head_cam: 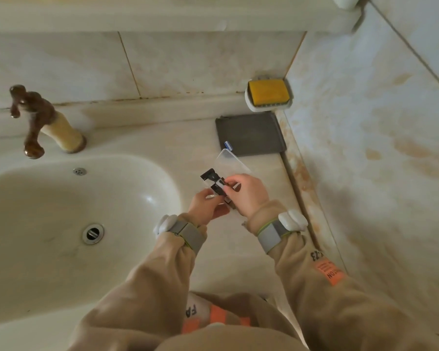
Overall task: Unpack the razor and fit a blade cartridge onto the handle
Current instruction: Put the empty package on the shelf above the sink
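Note:
Both hands hold a clear plastic razor pack (232,162) above the counter, just right of the basin. A black razor (214,181) lies inside it, its head pointing up and left. My left hand (207,207) grips the pack's lower end from the left. My right hand (246,193) pinches the razor's handle near the middle of the pack. The pack's clear far end sticks out beyond my fingers. A separate blade cartridge is not clearly visible.
A white basin (147,178) with a drain (93,233) fills the left. A brown tap (33,120) stands at the back left. A dark grey mat (250,134) lies behind the pack, a yellow sponge (268,92) in a white dish behind it. A tiled wall (365,148) runs along the right.

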Action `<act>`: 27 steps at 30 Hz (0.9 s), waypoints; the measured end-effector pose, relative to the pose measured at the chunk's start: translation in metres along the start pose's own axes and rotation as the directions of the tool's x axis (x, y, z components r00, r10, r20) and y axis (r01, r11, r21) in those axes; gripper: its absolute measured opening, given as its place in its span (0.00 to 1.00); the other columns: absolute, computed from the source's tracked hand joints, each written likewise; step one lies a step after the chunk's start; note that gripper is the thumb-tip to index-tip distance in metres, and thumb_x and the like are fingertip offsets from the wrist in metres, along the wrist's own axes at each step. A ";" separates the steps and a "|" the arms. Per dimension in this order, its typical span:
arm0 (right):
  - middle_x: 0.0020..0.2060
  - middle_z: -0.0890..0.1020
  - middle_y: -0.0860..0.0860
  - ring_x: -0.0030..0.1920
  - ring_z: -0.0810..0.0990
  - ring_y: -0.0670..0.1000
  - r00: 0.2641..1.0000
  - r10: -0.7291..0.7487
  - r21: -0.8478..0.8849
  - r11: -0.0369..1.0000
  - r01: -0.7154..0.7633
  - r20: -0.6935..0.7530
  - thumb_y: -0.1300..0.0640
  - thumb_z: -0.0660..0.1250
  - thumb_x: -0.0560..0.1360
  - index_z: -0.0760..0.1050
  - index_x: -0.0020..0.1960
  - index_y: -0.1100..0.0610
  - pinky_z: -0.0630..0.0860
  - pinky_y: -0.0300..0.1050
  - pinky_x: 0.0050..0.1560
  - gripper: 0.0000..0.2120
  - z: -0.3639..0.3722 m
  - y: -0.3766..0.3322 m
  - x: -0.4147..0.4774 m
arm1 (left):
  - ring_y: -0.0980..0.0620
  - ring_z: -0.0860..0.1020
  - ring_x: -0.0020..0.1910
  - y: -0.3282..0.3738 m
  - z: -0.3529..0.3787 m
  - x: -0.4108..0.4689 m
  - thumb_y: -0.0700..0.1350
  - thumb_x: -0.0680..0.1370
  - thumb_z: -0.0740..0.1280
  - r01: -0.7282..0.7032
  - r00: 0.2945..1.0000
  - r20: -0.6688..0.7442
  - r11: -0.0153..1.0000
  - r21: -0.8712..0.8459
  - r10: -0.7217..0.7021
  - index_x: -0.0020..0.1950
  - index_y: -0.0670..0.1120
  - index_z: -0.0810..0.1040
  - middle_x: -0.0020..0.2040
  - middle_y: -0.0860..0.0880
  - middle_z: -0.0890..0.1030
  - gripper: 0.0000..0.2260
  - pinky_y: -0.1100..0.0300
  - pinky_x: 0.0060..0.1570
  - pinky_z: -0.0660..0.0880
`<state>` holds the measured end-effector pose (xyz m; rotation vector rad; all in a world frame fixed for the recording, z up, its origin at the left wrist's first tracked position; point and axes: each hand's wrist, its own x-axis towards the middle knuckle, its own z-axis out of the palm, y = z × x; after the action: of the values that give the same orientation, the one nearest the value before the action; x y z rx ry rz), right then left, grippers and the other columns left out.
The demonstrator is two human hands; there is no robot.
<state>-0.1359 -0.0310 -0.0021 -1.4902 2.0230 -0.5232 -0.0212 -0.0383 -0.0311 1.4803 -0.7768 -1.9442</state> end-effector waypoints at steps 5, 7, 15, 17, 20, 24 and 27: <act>0.40 0.83 0.50 0.41 0.79 0.55 0.984 -0.036 0.023 0.999 0.041 -0.175 0.54 0.65 0.73 0.80 0.44 0.52 0.76 0.49 0.44 0.06 -0.013 -0.007 0.001 | 0.54 0.81 0.27 0.003 -0.008 -0.005 0.35 0.76 0.63 -0.001 0.999 -0.036 1.000 -0.004 0.001 0.53 0.38 0.72 0.39 0.41 0.80 0.07 0.63 0.34 0.80; 0.42 0.82 0.51 0.45 0.77 0.54 0.960 -0.013 0.018 1.000 0.018 -0.280 0.54 0.64 0.73 0.79 0.47 0.52 0.72 0.47 0.42 0.06 -0.019 -0.005 0.003 | 0.51 0.82 0.32 0.003 -0.010 -0.005 0.35 0.76 0.63 0.006 0.999 -0.043 1.000 -0.003 -0.006 0.55 0.37 0.72 0.45 0.37 0.81 0.09 0.62 0.36 0.81; 0.53 0.81 0.58 0.56 0.77 0.60 0.928 0.319 0.080 0.937 -0.339 0.190 0.46 0.51 0.78 0.77 0.49 0.56 0.70 0.48 0.57 0.20 -0.020 0.010 0.018 | 0.46 0.81 0.40 0.004 -0.016 -0.006 0.36 0.76 0.64 0.035 0.996 -0.077 0.999 0.002 -0.034 0.57 0.37 0.72 0.52 0.35 0.80 0.10 0.61 0.37 0.81; 0.51 0.83 0.54 0.54 0.79 0.57 0.923 0.306 0.193 0.916 -0.353 0.233 0.44 0.53 0.77 0.79 0.49 0.54 0.72 0.50 0.60 0.19 -0.015 0.009 0.013 | 0.46 0.82 0.39 0.002 -0.016 -0.005 0.37 0.76 0.64 0.040 0.995 -0.092 0.999 0.001 -0.040 0.60 0.37 0.71 0.52 0.35 0.80 0.13 0.61 0.37 0.81; 0.52 0.81 0.55 0.55 0.78 0.56 0.919 0.241 0.194 0.931 -0.310 0.312 0.45 0.55 0.77 0.77 0.56 0.57 0.70 0.47 0.54 0.20 -0.011 0.008 0.011 | 0.52 0.82 0.31 0.002 -0.015 -0.005 0.36 0.76 0.64 0.044 0.995 -0.089 0.998 -0.038 -0.047 0.59 0.37 0.70 0.44 0.39 0.80 0.12 0.62 0.35 0.81; 0.59 0.76 0.53 0.59 0.74 0.52 0.899 0.187 0.223 0.930 -0.292 0.397 0.46 0.63 0.75 0.70 0.67 0.48 0.69 0.43 0.57 0.21 -0.005 0.009 0.007 | 0.52 0.82 0.30 0.001 -0.015 -0.004 0.37 0.76 0.64 0.037 0.995 -0.087 0.998 -0.053 -0.042 0.60 0.35 0.70 0.40 0.42 0.79 0.14 0.63 0.35 0.81; 0.55 0.77 0.52 0.58 0.75 0.51 0.923 0.152 0.251 0.935 -0.250 0.354 0.48 0.68 0.72 0.70 0.67 0.48 0.67 0.38 0.54 0.25 0.001 0.014 0.006 | 0.48 0.81 0.38 0.003 -0.016 -0.004 0.37 0.77 0.63 0.044 0.997 -0.063 0.997 -0.056 -0.047 0.61 0.35 0.70 0.46 0.38 0.80 0.14 0.61 0.38 0.81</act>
<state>-0.1472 -0.0323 -0.0125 -1.0920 1.7250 -0.4308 -0.0047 -0.0388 -0.0300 1.5322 -0.6624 -1.9256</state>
